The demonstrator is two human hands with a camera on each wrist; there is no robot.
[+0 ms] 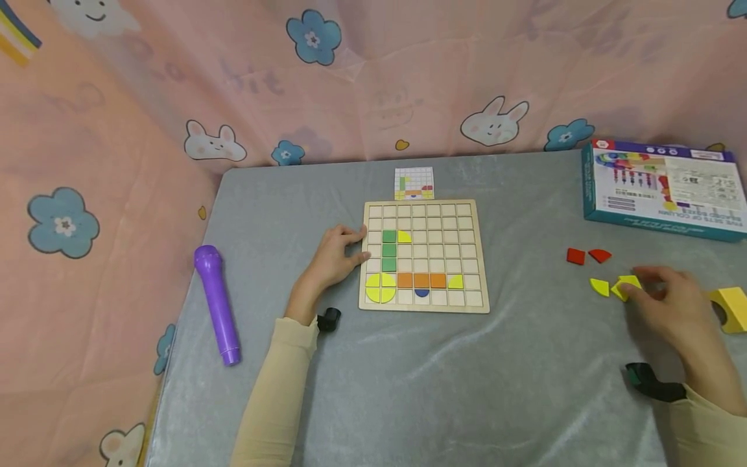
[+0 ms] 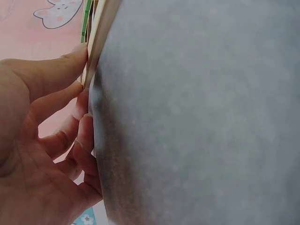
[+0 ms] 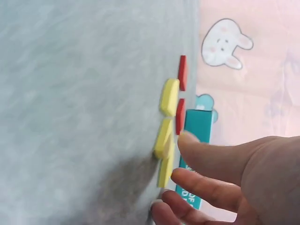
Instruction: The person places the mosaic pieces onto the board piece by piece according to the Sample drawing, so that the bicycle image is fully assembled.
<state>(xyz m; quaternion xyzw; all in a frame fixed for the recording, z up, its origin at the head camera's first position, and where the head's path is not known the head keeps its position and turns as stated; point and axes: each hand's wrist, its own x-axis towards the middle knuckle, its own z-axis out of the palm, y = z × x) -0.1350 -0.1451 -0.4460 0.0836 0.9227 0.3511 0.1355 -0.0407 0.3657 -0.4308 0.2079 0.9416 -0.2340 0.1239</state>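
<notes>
My left hand (image 1: pixel 335 256) touches the left edge of a wooden grid board (image 1: pixel 424 306) with thumb and forefinger set apart. Close up in the left wrist view, those fingertips meet the board's edge (image 2: pixel 104 28). Green, yellow, orange and blue tiles lie on the grid. Over at the right, my right hand (image 1: pixel 677 311) hovers at a few yellow tiles (image 1: pixel 630 281), thumb and forefinger apart around them. In the right wrist view a gap shows between its thumb and forefinger, with the yellow tiles (image 3: pixel 164 138) just beyond. Another yellow tile (image 1: pixel 599 287) lies beside these.
A red square tile (image 1: pixel 576 256) and a red quarter-round tile (image 1: pixel 600 255) lie behind the yellow ones. A pattern card (image 1: pixel 414 183) sits behind the board. A boxed set (image 1: pixel 665 188) stands back right, a yellow arch block (image 1: pixel 731 308) far right, a purple microphone (image 1: pixel 218 301) left.
</notes>
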